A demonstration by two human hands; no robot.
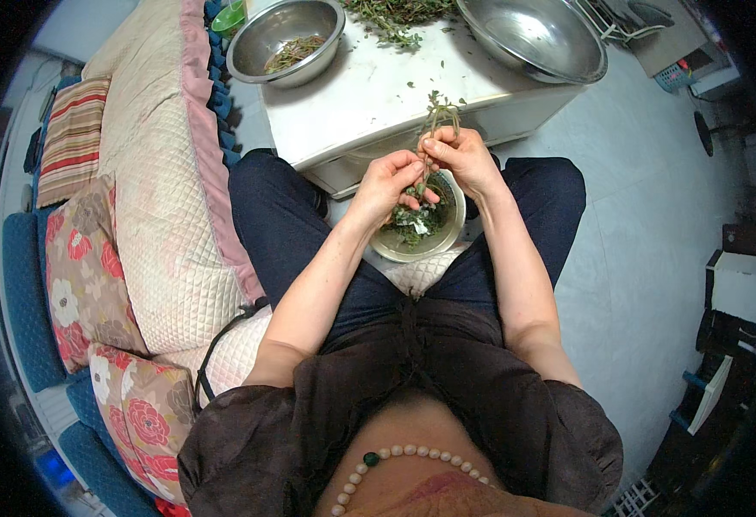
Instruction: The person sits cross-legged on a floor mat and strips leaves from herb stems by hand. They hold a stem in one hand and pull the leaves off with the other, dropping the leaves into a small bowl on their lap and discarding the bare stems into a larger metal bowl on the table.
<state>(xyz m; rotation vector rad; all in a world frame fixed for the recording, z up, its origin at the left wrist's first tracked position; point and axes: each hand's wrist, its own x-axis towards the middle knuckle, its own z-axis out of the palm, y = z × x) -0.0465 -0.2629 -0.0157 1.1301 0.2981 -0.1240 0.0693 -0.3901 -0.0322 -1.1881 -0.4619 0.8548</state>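
Observation:
Between my two hands is a sprig of leafy greens (441,115), its thin stems bending over at the top. My right hand (460,158) pinches the stems between thumb and forefinger. Just below and to the left, my left hand (392,184) grips the lower part of the same sprig, and a few leaves show under its fingers. Both hands hover over a pale round bin (458,223) standing between my knees. Leafy scraps (410,226) and a small white piece lie inside it; the hands hide part of its rim.
Ahead stands a white table (326,123). It carries a steel bowl (248,64) with cut stems (295,53), a heap of greens (403,16) and a larger steel bowl (526,39). A green bowl (228,21) is behind. A quilt-covered sofa (164,271) runs along my left.

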